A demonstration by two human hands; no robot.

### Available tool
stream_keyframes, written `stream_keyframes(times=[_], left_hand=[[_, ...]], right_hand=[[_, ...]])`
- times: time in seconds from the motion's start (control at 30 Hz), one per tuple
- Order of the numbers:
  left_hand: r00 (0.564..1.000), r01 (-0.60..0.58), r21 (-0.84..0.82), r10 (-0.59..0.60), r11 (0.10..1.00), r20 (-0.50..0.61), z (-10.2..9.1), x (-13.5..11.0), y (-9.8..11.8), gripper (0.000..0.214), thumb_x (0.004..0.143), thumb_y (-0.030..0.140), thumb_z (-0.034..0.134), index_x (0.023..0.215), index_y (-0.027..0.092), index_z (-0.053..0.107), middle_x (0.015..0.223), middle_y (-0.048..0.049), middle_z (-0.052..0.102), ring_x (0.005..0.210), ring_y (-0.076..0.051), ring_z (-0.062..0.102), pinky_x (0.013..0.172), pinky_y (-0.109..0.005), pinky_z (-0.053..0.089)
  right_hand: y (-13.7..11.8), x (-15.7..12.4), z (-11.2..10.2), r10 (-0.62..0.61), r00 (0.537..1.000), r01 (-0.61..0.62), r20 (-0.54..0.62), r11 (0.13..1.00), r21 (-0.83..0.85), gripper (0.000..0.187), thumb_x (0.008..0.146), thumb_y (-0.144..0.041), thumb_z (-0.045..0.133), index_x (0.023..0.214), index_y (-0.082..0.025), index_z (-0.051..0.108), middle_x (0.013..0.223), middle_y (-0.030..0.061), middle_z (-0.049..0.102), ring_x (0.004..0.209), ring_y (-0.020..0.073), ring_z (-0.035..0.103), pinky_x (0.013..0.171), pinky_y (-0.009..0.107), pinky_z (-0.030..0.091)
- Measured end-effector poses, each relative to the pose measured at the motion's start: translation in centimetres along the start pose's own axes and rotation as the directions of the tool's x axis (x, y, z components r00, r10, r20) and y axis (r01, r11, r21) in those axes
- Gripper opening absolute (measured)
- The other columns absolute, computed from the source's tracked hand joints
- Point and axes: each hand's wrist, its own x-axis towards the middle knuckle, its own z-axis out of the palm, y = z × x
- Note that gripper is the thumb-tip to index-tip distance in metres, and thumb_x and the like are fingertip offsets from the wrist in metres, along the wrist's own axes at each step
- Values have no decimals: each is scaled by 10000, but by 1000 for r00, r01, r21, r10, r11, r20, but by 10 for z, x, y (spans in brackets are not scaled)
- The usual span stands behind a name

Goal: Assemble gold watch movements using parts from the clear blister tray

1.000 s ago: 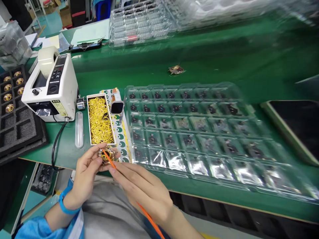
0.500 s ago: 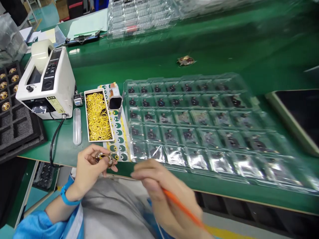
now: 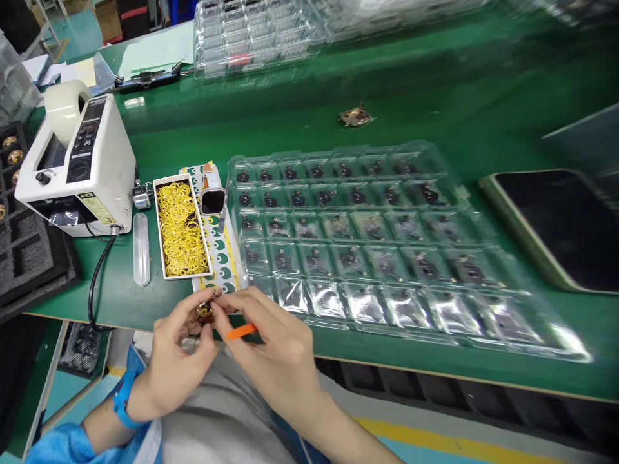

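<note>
My left hand, with a blue band at the wrist, is closed round a small gold-and-dark round part at the table's front edge. From the other side, the fingertips of my right hand meet that part. An orange-handled tool lies in my right grip; its working end is hidden. Just beyond both hands stands a white box of yellow rings. Beside the box lies a white sheet with green shapes, and a smartwatch rests on it.
A clear compartment tray with small dark parts spreads to the right. On the left stand a white tape dispenser and black foam trays. A dark-screened tablet lies far right, a loose gold part farther back.
My right hand has moved left and in to the round part, and the orange tool has turned with it. My left hand still holds the part. The whole view has shifted slightly.
</note>
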Motion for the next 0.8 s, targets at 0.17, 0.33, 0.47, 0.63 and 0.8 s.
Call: stream_keyframes(times=[0.17,0.33,0.47,0.63,0.8], left_hand=[[995,54,-22,-56,998,-87,-6,5,-6,444,784,5,569,1168,216,642,1084,-17,744,920,-125,720,818,-137,556],[966,82,-178,-122,981,-227,-20,11,-8,391,762,43,623,1129,176,636,1097,-57,736,988,-180,707,844,-219,581],[958,134,-271,-195,953,-210,-30,11,-7,356,771,101,661,1120,164,626,1055,-84,747,999,-222,704,796,-248,602],[960,165,-334,-230,928,-163,-41,10,-4,335,777,167,717,1104,175,645,1046,-97,749,1001,-255,702,778,-258,607],[916,232,-333,-321,914,-242,-49,12,5,351,762,220,757,1099,172,673,1038,-84,751,993,-261,702,788,-234,603]], right_hand=[[-1,11,-3,86,975,-139,205,956,259,148,803,-122,532,669,-183,543,606,-26,553,519,91,485,486,204,399],[1,38,-10,225,923,-342,313,853,394,169,820,-219,525,654,-192,508,568,-30,508,472,88,402,430,202,302],[15,59,4,204,926,-224,318,974,29,211,873,-249,479,669,-202,452,551,-27,473,475,114,405,475,239,270],[22,48,-2,97,932,-9,349,969,-246,221,797,-74,385,948,-187,499,902,71,619,699,185,593,571,270,389],[52,7,-75,105,991,-73,82,942,-327,131,906,-186,441,966,-202,556,906,72,627,829,196,631,653,273,474]])
